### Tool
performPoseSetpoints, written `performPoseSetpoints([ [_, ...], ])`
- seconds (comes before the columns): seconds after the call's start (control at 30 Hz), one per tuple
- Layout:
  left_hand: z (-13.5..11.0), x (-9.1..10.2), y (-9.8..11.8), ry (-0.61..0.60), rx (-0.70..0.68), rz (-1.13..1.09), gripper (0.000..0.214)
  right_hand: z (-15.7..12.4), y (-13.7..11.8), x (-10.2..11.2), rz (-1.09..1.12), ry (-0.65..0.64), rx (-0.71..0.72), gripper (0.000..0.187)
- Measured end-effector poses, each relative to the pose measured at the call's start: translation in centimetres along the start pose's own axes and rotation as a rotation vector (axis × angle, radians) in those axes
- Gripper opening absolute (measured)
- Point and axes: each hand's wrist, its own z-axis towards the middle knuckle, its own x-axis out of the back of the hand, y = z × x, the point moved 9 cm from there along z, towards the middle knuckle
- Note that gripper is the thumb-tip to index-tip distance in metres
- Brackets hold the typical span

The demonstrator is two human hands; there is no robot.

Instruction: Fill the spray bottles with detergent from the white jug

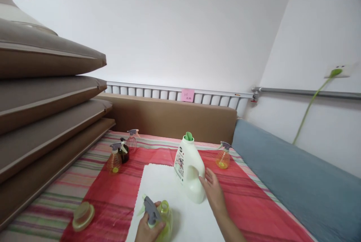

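My left hand point(148, 230) is closed around a small yellow-green spray bottle point(163, 217) with a grey trigger head, at the bottom edge of the view. My right hand point(214, 191) has its fingers stretched out and touches the handle side of a white detergent jug point(189, 172) with a green cap. The jug stands upright on a white cloth point(158, 185) laid over a red striped cover point(113, 193).
Three small spray bottles point(114, 159) and a dark bottle stand at the back left, and another orange spray bottle point(223, 156) at the back right. A round yellow-green lid point(83, 215) lies front left. Stacked brown cushions point(42, 99) rise on the left; a blue cushion point(296, 181) lies right.
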Motion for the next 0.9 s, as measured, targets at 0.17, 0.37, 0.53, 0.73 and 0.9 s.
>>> performPoseSetpoints([
  [0.17,0.0,0.3,-0.3,0.028,0.023,-0.032,0.063,-1.5,0.8,0.4,-0.012,0.024,-0.014,0.068],
  [0.37,-0.1,1.1,0.8,0.065,0.000,-0.025,0.063,-4.5,2.8,2.7,-0.030,0.081,-0.049,0.071],
  [0.53,-0.5,2.2,3.1,0.129,0.026,0.013,0.057,-7.9,4.5,3.3,-0.038,0.074,-0.123,0.068],
  [0.73,-1.0,2.7,4.3,0.106,0.021,0.005,0.063,-10.1,5.4,2.2,-0.023,0.010,-0.181,0.067],
  [0.9,-0.9,3.6,2.5,0.118,0.106,0.001,0.062,-11.0,5.4,1.8,-0.017,-0.035,-0.214,0.066],
])
